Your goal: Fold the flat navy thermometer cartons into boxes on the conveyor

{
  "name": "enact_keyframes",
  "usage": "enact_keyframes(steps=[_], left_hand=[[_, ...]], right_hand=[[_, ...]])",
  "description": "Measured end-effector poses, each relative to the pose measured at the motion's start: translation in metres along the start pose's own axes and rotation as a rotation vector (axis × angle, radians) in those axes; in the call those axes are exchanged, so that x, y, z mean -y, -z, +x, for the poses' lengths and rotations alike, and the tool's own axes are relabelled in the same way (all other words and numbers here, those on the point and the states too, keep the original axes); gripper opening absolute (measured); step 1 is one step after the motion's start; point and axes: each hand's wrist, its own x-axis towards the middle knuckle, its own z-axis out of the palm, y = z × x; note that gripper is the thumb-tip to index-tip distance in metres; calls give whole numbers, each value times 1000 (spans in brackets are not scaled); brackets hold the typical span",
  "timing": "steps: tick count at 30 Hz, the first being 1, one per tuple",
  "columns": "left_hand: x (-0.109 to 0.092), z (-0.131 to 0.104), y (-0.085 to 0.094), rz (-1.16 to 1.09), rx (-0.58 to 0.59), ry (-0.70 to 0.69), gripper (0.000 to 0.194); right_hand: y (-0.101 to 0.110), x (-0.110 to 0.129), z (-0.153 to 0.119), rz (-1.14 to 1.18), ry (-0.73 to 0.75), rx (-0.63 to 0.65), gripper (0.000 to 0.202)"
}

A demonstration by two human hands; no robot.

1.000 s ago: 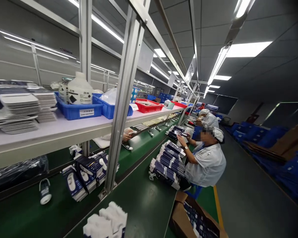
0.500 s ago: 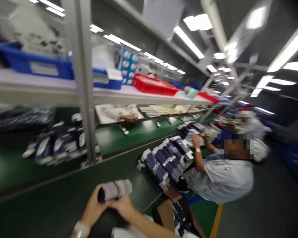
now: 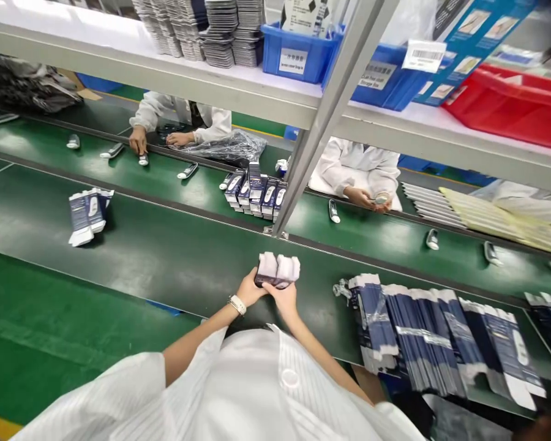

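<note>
In front of my body I hold a pair of small cartons [image 3: 278, 269], dark-sided with white flaps pointing up. My left hand [image 3: 250, 290] grips them at the left end, and a pale watch band [image 3: 237, 304] circles that wrist. My right hand [image 3: 282, 299] is closed on their near side, its fingers partly hidden. To the right lie several rows of flattened navy cartons [image 3: 422, 337], some bound with clear tape. A few more navy cartons [image 3: 89, 214] lie at the left of the dark green bench [image 3: 179, 245].
A metal post [image 3: 321, 116] rises beyond my hands to a white shelf [image 3: 257, 92] carrying blue bins [image 3: 296, 55] and a red bin [image 3: 514, 104]. Filled navy boxes [image 3: 257, 193] stand beside the post. Small handheld devices [image 3: 334, 211] lie along the belt; co-workers' hands [image 3: 367, 199] work across it.
My view has swung left and down from the row of co-workers on the right to the bench straight ahead. Both hands still hold the cartons, now with their flaps upward.
</note>
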Motion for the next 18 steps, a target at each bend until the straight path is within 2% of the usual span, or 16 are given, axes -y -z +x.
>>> enact_keyframes(steps=[2,5,9,12,14,16,18], left_hand=[[-2,2,4,46,-18,35,48],[0,9,13,153,-71,137,54],[13,21,25,362,-170,319,73],[16,25,23,439,-141,381,73],[7,24,15,452,-123,401,68],[-10,19,11,456,-148,416,68],[-31,14,18,443,-211,411,70]], right_hand=[[-5,4,6,-144,-37,-32,64],[-16,4,14,-343,-93,59,58],[-27,-17,14,-460,-173,161,46],[-21,-32,10,-469,-222,190,40],[-11,-35,7,-440,-242,177,35],[-5,-27,2,-388,-250,149,25],[-9,-10,-6,-306,-218,104,17]])
